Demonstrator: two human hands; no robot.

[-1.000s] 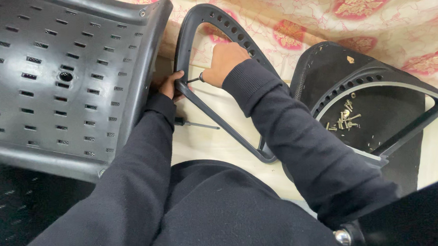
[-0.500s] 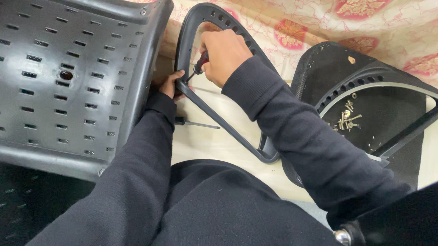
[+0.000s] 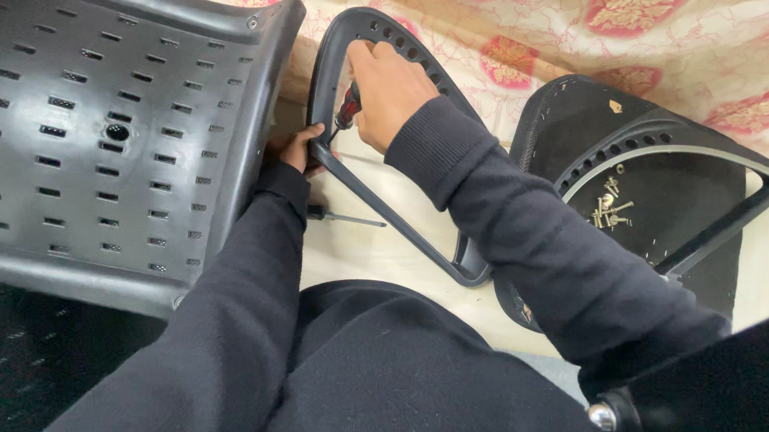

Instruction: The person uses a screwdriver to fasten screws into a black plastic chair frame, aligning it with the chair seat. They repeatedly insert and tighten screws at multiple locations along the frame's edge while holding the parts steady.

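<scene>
Right hand (image 3: 390, 88) gripping a red-handled screwdriver (image 3: 347, 108) inside a grey looped armrest (image 3: 382, 199), left hand (image 3: 300, 149) bracing the armrest's corner beside a slotted grey chair shell (image 3: 109, 140), second screwdriver (image 3: 344, 216) on the floor, loose screws (image 3: 610, 208) on a black seat base (image 3: 656, 189), floral cloth (image 3: 582, 22) behind

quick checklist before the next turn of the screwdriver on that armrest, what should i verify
1. Right hand gripping the screwdriver by its red and black handle: ok.
2. Left hand steadying the armrest at its lower corner beside the chair back: ok.
3. Screwdriver tip seated in the screw head: cannot tell, the tip is hidden at the armrest corner.
4. Left hand's fingers clear of the tip: not ok, they sit right next to it.
5. Spare screws in reach, piled on the seat base under the second armrest: ok.
6. Second tool lying on the floor clear of the work: ok.
</scene>
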